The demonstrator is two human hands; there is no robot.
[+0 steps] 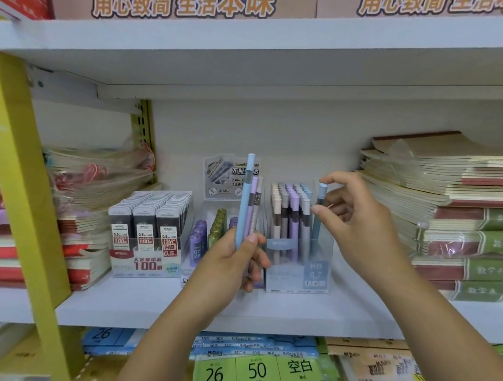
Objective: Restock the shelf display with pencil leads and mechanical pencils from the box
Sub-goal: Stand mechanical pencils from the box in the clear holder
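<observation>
The left hand (pixel 234 266) grips spare pencils (pixel 245 196). The right hand (pixel 357 220) pinches a blue pencil (pixel 319 215) by its top, slotting it into the clear box (pixel 298 278) beneath. Next, I think: push down, let go.

On the middle shelf (pixel 354 314) three displays stand in a row: a tray of lead packs (pixel 149 234) at the left, a tray of lead tubes (pixel 209 235) just beside it with a card (pixel 230 174) upright behind, and a pencil stand (pixel 295 269) at the right. The left hand (pixel 234 263) grips a bunch of pencils (pixel 245 198) upright before the tube tray (hiding part of it). The right hand (pixel 357 220) pinches a single pencil (pixel 319 212) standing in the stand's right end. A left notebook stack (pixel 97 195) and a right notebook stack (pixel 463 218) flank the row. Cartons (pixel 182 0) sit on the shelf above; paper pads (pixel 257 370) lie below.
</observation>
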